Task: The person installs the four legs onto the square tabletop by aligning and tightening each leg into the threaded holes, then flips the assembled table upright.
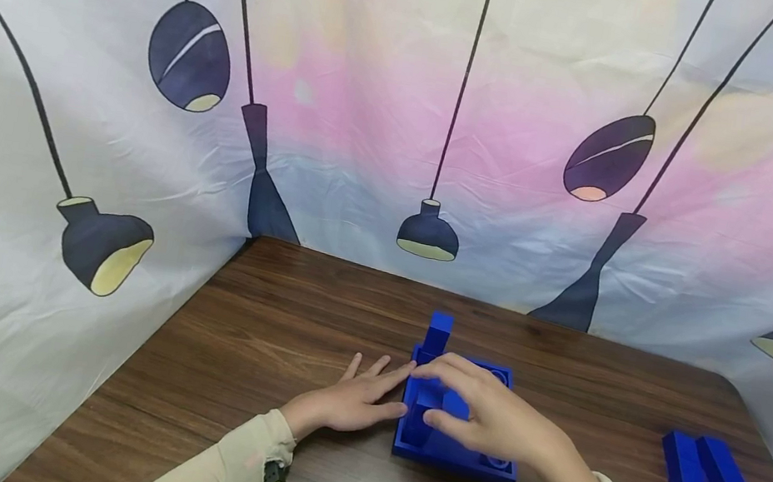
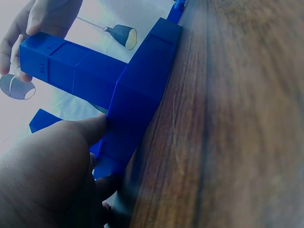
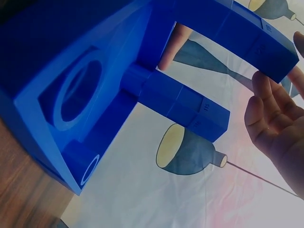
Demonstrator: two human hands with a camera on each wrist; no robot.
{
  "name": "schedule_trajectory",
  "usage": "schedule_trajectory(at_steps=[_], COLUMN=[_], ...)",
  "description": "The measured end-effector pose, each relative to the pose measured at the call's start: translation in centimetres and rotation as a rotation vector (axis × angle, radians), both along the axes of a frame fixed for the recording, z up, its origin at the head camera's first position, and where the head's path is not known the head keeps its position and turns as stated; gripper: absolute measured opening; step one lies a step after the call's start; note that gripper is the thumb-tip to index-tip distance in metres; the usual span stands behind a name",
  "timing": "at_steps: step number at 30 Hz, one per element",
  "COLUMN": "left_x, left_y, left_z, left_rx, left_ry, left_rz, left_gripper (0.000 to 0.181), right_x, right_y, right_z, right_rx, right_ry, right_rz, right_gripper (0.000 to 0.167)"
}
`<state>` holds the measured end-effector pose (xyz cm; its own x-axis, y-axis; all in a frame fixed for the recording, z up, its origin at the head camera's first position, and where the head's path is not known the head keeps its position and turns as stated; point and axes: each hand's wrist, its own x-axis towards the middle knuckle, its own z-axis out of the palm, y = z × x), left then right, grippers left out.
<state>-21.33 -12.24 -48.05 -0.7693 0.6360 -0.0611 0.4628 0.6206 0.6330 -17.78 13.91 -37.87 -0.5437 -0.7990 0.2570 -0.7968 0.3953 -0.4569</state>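
A blue square base (image 1: 505,470) with raised walls lies on the table, ring-shaped sockets (image 3: 90,168) at its right corners. Two blue block-shaped legs stand upright along its left side: the far leg (image 1: 439,334) and the near leg (image 2: 71,61). My right hand (image 1: 492,409) holds the near leg by its upper end, fingertips and thumb on different sides. Beside the base's left wall, my left hand (image 1: 361,401) lies with fingers spread and straight. Its thumb and index finger touch that wall; the left wrist view shows the thumb (image 2: 92,128) against it.
Two loose blue legs (image 1: 686,478) with narrower threaded-looking ends lie side by side on the table's right. The brown wooden table (image 1: 252,321) backs onto a cloth backdrop (image 1: 378,105) printed with hanging lamps.
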Motion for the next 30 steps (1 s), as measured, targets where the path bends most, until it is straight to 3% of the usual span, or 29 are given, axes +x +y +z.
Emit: schedule_trajectory(at_steps=[19, 30], left_x=[0.06, 0.09], left_y=[0.09, 0.12], left_z=[0.02, 0.03], left_rx=[-0.004, -0.004], left_ry=[0.003, 0.014], left_rz=[0.000, -0.005], left_gripper=[0.072, 0.071], right_x=[0.02, 0.22], right_y=[-0.19, -0.74], right_z=[-0.10, -0.24], right_rx=[0.008, 0.016], right_ry=[-0.003, 0.045], right_rz=[-0.008, -0.040], right_gripper=[0.045, 0.044])
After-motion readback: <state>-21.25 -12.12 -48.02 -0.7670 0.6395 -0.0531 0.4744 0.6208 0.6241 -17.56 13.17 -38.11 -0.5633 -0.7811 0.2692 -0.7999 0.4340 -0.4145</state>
